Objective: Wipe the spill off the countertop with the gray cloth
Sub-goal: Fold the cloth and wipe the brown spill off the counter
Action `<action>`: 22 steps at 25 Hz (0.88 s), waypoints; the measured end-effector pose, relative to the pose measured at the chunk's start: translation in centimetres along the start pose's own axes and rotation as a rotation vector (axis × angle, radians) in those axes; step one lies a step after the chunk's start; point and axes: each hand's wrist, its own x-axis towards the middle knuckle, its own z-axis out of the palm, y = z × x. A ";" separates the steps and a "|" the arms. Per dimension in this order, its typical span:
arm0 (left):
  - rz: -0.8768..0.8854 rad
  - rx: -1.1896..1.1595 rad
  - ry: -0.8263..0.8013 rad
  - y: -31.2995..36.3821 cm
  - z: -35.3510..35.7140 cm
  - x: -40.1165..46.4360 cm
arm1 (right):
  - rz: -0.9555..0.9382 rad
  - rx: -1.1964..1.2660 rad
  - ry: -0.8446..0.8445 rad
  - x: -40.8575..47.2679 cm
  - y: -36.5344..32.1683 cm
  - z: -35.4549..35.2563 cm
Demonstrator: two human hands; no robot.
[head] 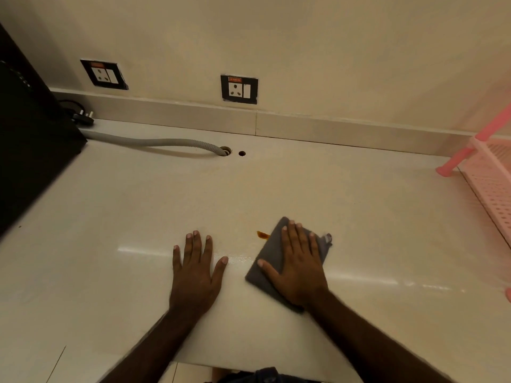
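Note:
A small orange-brown spill (pixel 262 234) lies on the pale countertop (pixel 138 211), just left of the gray cloth (pixel 269 254). The folded cloth lies flat near the counter's front edge. My right hand (pixel 297 265) rests palm down on top of the cloth with its fingers spread, covering most of it. The cloth's left edge touches or nearly touches the spill. My left hand (pixel 195 272) lies flat on the bare counter to the left of the spill, fingers apart, holding nothing.
A grey corrugated hose (pixel 166 142) runs along the back into a hole, with a second small hole (pixel 242 153) beside it. A black appliance (pixel 30 139) stands at the left. A pink plastic rack (pixel 489 172) sits at the right. Two wall sockets (pixel 239 89) are above the backsplash.

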 end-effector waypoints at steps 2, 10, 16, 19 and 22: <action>0.000 -0.006 0.002 0.0 0.0 -0.1 | -0.093 -0.002 -0.010 -2.5 2.2 0.6; -0.003 0.013 0.001 0.0 0.1 -0.1 | 0.071 -0.016 0.018 3.5 1.0 -1.9; -0.002 0.008 0.006 -0.2 0.3 -0.1 | -0.080 -0.037 0.057 -2.1 5.6 0.0; 0.004 0.000 0.011 -0.2 0.2 0.0 | 0.084 -0.048 0.024 2.0 5.0 -2.3; 0.008 -0.003 0.008 -0.2 0.2 0.0 | 0.056 -0.021 0.045 2.7 1.5 -1.4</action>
